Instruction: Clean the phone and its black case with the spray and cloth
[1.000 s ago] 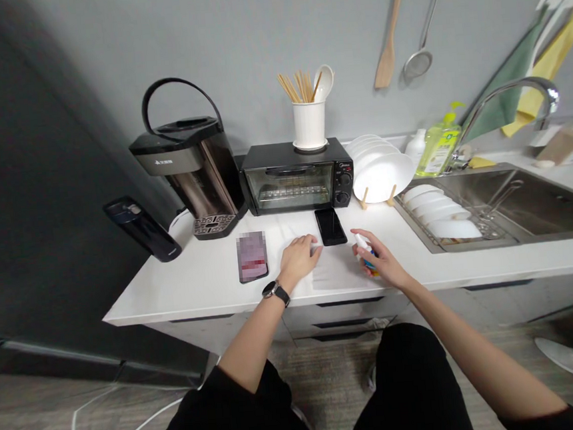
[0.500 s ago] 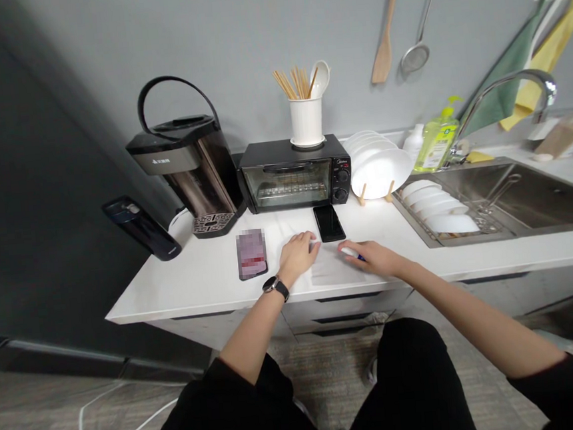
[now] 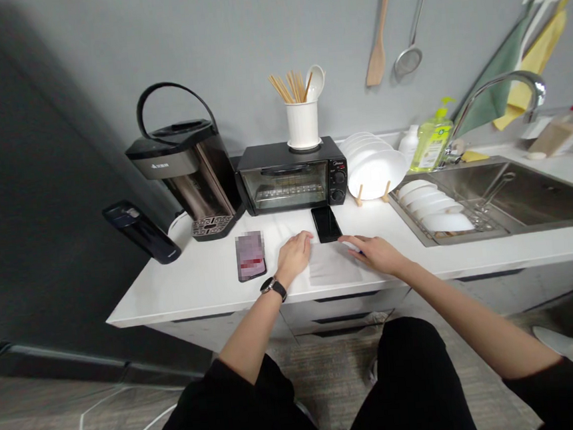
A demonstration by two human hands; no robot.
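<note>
A thin white sheet (image 3: 331, 264), probably paper, lies on the counter near its front edge, between my hands. My left hand (image 3: 294, 253) rests at the sheet's left edge, palm down, with its fingers loosely bent and close together. Over the right side of the sheet is my right hand (image 3: 375, 254), its index finger stretched towards the lower corner of a black phone (image 3: 326, 223). A small pen-like white and blue object (image 3: 359, 251) shows only slightly between its thumb and fingers. Left of my left hand lies another phone (image 3: 251, 256) with a pixelated screen.
Behind the phones stand a water dispenser (image 3: 194, 163), a toaster oven (image 3: 288, 185) and plates (image 3: 378, 173) in a rack. A dark flask (image 3: 142, 233) leans at the left. At the right is a sink (image 3: 540, 199) with a dish rack.
My right index finger has stretched out towards the black phone, and the white and blue object is now mostly hidden. My left hand has shifted slightly. The view has moved a little.
</note>
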